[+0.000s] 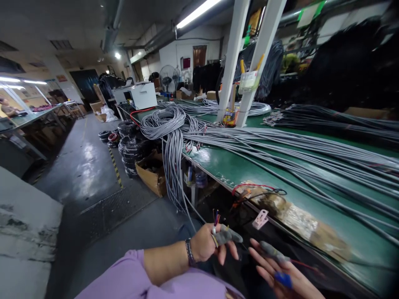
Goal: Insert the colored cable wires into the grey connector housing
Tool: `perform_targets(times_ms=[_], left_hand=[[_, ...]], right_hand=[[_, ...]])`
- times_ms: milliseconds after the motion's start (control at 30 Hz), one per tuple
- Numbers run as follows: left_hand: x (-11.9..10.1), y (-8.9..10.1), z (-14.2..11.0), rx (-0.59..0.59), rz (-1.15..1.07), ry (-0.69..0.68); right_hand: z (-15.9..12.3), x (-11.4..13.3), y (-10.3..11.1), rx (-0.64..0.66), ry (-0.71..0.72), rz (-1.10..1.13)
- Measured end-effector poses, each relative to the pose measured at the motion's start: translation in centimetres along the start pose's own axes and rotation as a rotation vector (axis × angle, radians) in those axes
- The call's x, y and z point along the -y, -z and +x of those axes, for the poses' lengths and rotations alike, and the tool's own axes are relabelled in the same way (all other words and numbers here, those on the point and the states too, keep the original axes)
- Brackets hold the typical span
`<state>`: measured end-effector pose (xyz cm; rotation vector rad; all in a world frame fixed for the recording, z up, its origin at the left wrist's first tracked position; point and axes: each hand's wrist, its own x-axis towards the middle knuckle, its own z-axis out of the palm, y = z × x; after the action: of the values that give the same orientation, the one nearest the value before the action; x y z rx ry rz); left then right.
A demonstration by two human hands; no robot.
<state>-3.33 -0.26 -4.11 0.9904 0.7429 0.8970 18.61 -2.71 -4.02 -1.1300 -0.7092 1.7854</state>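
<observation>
My left hand (pixel 209 243) is closed around a grey cable end (pixel 215 218) whose coloured wires stick up above the fist. Grey finger covers sit on its thumb and forefinger. My right hand (pixel 282 270) lies palm up just to the right, fingers stretched out, with a grey cover on one finger and a blue one on another. A thin red wire (pixel 302 264) runs across its fingertips toward the green table (pixel 237 168). Long grey cables (pixel 280 149) lie along that table.
A coil of grey cables (pixel 165 120) hangs over the table's left edge. Below stand a cardboard box (pixel 152 174) and black cable reels (pixel 132 145). Two white posts (pixel 249 66) rise from the table. Open concrete floor (pixel 87 166) lies left.
</observation>
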Motion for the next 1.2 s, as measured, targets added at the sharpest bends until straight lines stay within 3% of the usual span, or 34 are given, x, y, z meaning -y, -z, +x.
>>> perform_targets(times_ms=[167,267,333,433,500,667,767,867,1033,1200], left_hand=[[-1.7,0.2,0.1,-0.167,0.042,-0.108],[-2.7,-0.1,0.1,-0.251,0.191,-0.199],[-3.2,-0.6,0.1,-0.230,0.239,-0.218],[-3.7,-1.4,0.1,-0.086,0.202,-0.099],[-3.6,-1.9,0.1,-0.064,0.177,-0.035],[-3.0,-2.4,0.3,-0.125,0.191,-0.019],[-2.7,-2.6,0.3,-0.226,0.121,0.009],[-2.7,-2.9,0.0,-0.272,0.063,0.115],[-2.6,-3.2,-0.4,-0.187,0.110,0.236],[-2.6,-3.1,-0.8,-0.037,0.207,0.355]], right_hand=[[0.6,0.4,-4.4,0.133,0.039,-0.331],[0.7,0.0,-5.8,0.210,0.052,-0.330],[0.6,-0.3,-6.3,0.245,0.046,-0.282],[0.3,-0.4,-6.7,0.240,0.023,-0.219],[0.0,-0.4,-6.8,0.253,-0.006,-0.228],[-0.1,0.5,-5.9,0.391,-0.037,-0.563],[0.1,1.4,-4.6,0.258,0.132,-0.842],[0.1,2.2,-4.0,0.063,0.248,-0.838],[0.1,2.3,-5.0,0.033,0.319,-0.627],[0.0,1.5,-5.0,0.038,0.227,-0.546]])
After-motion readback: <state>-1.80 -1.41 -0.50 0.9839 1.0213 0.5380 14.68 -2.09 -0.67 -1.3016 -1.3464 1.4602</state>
